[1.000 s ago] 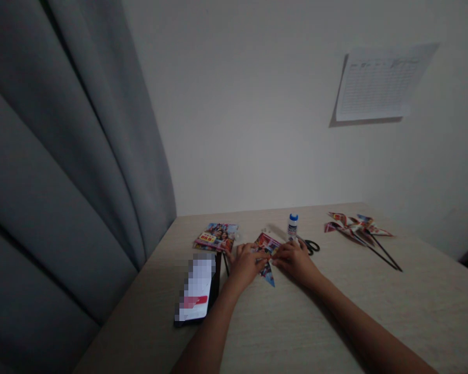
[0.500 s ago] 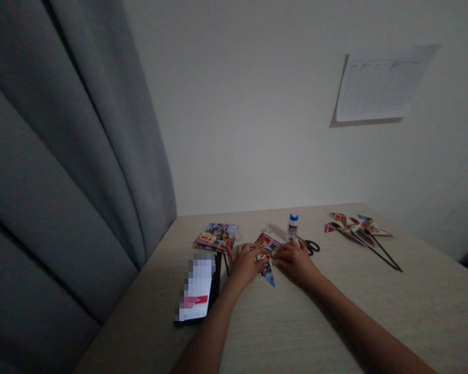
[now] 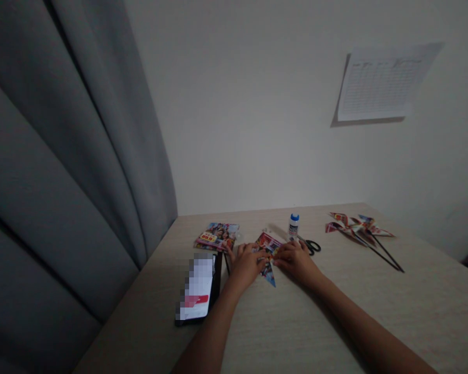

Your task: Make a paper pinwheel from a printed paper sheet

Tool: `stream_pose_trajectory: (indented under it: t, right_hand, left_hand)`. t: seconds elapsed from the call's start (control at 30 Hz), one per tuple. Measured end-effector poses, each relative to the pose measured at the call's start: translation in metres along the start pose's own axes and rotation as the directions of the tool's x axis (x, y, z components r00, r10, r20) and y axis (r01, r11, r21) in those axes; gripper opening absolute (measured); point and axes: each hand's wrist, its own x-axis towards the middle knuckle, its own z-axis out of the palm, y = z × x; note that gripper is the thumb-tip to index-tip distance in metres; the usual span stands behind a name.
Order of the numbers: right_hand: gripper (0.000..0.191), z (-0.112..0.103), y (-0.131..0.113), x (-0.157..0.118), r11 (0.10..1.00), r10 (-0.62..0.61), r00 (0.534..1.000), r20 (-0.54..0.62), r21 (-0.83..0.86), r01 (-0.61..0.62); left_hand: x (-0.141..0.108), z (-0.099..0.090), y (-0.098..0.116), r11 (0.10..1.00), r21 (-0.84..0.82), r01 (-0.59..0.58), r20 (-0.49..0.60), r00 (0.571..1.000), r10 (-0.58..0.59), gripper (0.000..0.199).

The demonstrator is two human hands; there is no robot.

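A folded piece of colourful printed paper with pointed corners lies on the table between my hands, shaped like a pinwheel. My left hand presses on its left side, fingers bent over the paper. From the right, my right hand pinches the paper near its middle, fingertips close to those of the left. Part of the paper is hidden beneath both hands. Just behind my right hand stand a glue bottle with a blue cap and, beside it, scissors with black handles.
A stack of printed paper lies at the back left. In front of it is a phone in a dark case, near my left forearm. Finished-looking paper pinwheels on dark sticks rest at the right. A grey curtain borders the table's left side.
Both hands stay almost in place on the paper; only the fingertips shift slightly. The whole view has moved a little.
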Motion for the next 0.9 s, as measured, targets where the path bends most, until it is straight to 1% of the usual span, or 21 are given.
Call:
stream_pose_trajectory:
  t: [0.33,0.47,0.7,0.83,0.9]
  right_hand:
    - [0.016,-0.0001,-0.0001,0.0,1.0,-0.007,1.0,-0.002,0.002,0.007]
    - [0.016,0.0011,0.0019,0.0005,1.0,-0.01,1.0,-0.008,0.012,0.01]
    - [0.016,0.0027,0.0045,0.0011,1.0,-0.03,0.999,-0.016,-0.004,0.03]
    - [0.017,0.0016,0.0035,0.0006,0.999,-0.025,1.0,-0.005,-0.02,0.025]
    - [0.018,0.001,0.0031,0.0005,1.0,-0.02,1.0,-0.002,-0.022,0.02]
  left_hand:
    - [0.0016,-0.0002,-0.0007,0.999,-0.047,0.013,0.014,1.0,-0.013,0.024]
    - [0.0022,-0.0004,0.0001,0.997,-0.068,0.035,0.0,0.999,-0.035,0.031]
    - [0.0004,0.0021,-0.0004,1.0,0.005,0.013,-0.019,1.0,-0.013,0.026]
    - [0.0003,0.0033,-0.0017,0.999,0.029,-0.018,-0.044,0.999,0.019,0.026]
    - [0.0005,0.0027,-0.0019,0.999,0.046,-0.019,-0.039,0.999,0.021,0.026]
